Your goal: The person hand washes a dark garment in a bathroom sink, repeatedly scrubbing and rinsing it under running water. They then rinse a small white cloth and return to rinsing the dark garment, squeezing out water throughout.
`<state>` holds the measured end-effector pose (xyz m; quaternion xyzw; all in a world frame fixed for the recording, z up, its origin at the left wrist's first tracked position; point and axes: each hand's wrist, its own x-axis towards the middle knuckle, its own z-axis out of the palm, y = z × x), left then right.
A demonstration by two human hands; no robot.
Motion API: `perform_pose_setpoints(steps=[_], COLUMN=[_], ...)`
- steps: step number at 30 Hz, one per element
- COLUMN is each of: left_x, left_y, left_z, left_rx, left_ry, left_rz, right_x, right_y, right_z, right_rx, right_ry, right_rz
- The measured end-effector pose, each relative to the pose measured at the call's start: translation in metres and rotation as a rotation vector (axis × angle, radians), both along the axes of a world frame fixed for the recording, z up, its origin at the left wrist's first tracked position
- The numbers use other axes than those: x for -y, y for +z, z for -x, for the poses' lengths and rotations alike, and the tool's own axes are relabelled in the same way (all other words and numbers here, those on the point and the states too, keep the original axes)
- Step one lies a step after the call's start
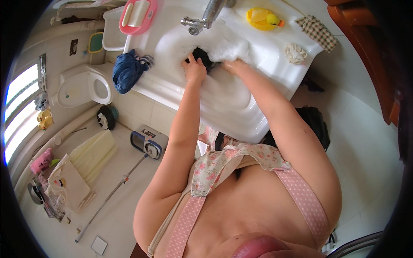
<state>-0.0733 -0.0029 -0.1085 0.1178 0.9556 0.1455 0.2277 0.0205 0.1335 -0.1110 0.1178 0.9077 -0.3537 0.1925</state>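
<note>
Black cloth [206, 60], wet and bunched, in the white sink [275, 92], partly under cloudy water, with suds [226, 41] banked behind it and to its right.

Left hand [195, 70]: back uppermost, on the near left side of the cloth. Fingers bent and a little apart, touching the dark fabric; some tips are lost in cloth and water, so whether they grip it or only press cannot be told.

Right hand [234, 66]: just beside the cloth, on its right. Knuckles and wrist show above the foam; fingers sunk in suds. Cannot tell whether they are spread, closed, or holding fabric.

Markings: small mark on the rim of the pink soap dish [136, 31], too small to make out. Dark marks on the top of the grey-and-blue mop bucket [160, 139], on the floor at left, likewise unclear.

Around the basin: metal faucet [211, 15] above the suds; yellow duck [263, 19] on the back ledge; checked cloth [317, 32] and pale scrunchie [295, 53] at the right edge; blue cloth [127, 73] draped on the left edge.
</note>
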Motion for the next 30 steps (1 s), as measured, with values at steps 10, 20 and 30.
perform_pose_setpoints(steps=[10, 20, 30], left_x=[-0.010, -0.020, -0.001], left_y=[0.038, 0.041, 0.063], left_z=[0.011, -0.012, 0.000], left_rx=[1.340, 1.058, 0.660], left_ry=[0.556, 0.614, 0.274], left_rz=[-1.582, -1.367, -0.690], right_x=[0.078, 0.057, -0.011], right_y=[0.075, 0.096, 0.007], right_z=[0.022, 0.053, 0.007], right_rx=[-0.914, -0.610, -0.809], right_ry=[-0.458, -0.661, -0.403], right_rz=[0.350, -0.120, -0.273])
